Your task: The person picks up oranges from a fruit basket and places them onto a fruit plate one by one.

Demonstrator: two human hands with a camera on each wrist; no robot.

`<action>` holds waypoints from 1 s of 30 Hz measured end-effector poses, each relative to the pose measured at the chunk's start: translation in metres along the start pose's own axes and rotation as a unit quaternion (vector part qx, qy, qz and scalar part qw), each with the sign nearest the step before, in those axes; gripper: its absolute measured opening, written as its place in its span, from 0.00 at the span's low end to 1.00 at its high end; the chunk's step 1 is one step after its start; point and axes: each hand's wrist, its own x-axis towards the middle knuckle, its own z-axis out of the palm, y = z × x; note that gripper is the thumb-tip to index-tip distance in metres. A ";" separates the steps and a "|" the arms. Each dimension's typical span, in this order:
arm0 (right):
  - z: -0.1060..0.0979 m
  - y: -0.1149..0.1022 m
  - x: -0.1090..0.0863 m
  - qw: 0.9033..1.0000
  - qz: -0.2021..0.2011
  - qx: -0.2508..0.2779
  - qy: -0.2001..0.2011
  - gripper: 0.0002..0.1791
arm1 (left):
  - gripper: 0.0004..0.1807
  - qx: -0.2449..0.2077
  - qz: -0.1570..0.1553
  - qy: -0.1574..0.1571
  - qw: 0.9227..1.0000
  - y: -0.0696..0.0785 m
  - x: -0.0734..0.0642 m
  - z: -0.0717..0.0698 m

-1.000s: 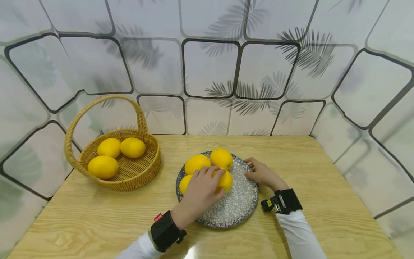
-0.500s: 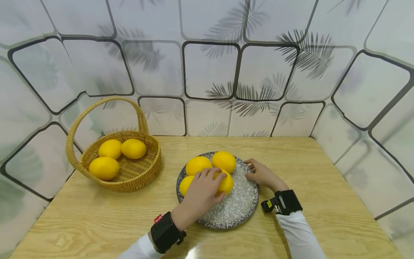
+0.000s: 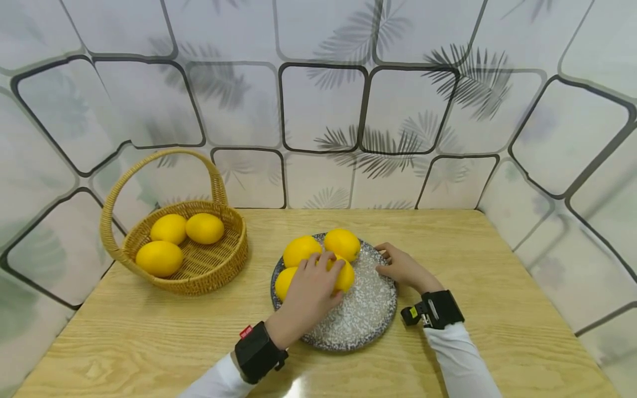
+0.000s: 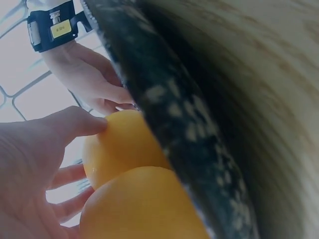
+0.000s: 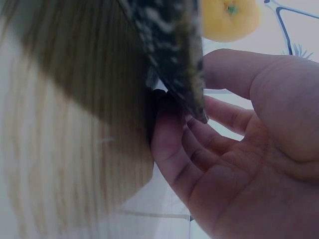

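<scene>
A dark speckled plate [image 3: 363, 318] sits mid-table with several yellow lemon-like fruits on it. My left hand [image 3: 325, 273] reaches over the plate, its fingers curled round the front right fruit [image 3: 348, 279]. In the left wrist view the thumb [image 4: 65, 124] presses that fruit [image 4: 124, 144], with a second fruit [image 4: 144, 204] beside it. Two more fruits [image 3: 301, 250] [image 3: 342, 244] lie at the plate's back. My right hand [image 3: 390, 262] pinches the plate's right rim [image 5: 169, 45], thumb [image 5: 239, 69] above and fingers below.
A wicker basket [image 3: 219, 271] with a tall handle stands at the left and holds three yellow fruits [image 3: 159, 258]. Patterned walls enclose the table on the left, back and right. Bare wood shows to the right of the plate and along the front.
Almost nothing. My left hand stays on the front right fruit and has edged slightly toward the back of the plate. The right hand keeps its hold on the rim.
</scene>
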 end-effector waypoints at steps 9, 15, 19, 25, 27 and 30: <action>-0.002 -0.001 0.001 1.000 0.002 -0.002 0.001 0.31 | 0.29 0.008 0.008 0.008 1.000 -0.003 -0.002 -0.005; 0.000 0.000 0.002 1.000 0.005 0.000 -0.004 0.31 | 0.28 0.011 0.013 0.010 1.000 -0.003 -0.004 -0.004; 0.000 0.000 0.001 1.000 0.006 -0.002 -0.002 0.31 | 0.28 0.008 0.015 0.013 1.000 -0.004 -0.005 -0.004; 0.000 -0.001 0.001 1.000 0.006 -0.002 -0.001 0.31 | 0.27 0.011 0.019 0.015 1.000 -0.004 -0.007 -0.005; 0.000 -0.001 0.001 1.000 0.005 -0.002 -0.001 0.31 | 0.26 0.015 0.022 0.014 1.000 -0.003 -0.008 -0.006; 0.000 -0.001 0.001 1.000 0.004 -0.002 -0.002 0.31 | 0.25 0.014 0.030 0.016 0.999 -0.004 -0.010 -0.009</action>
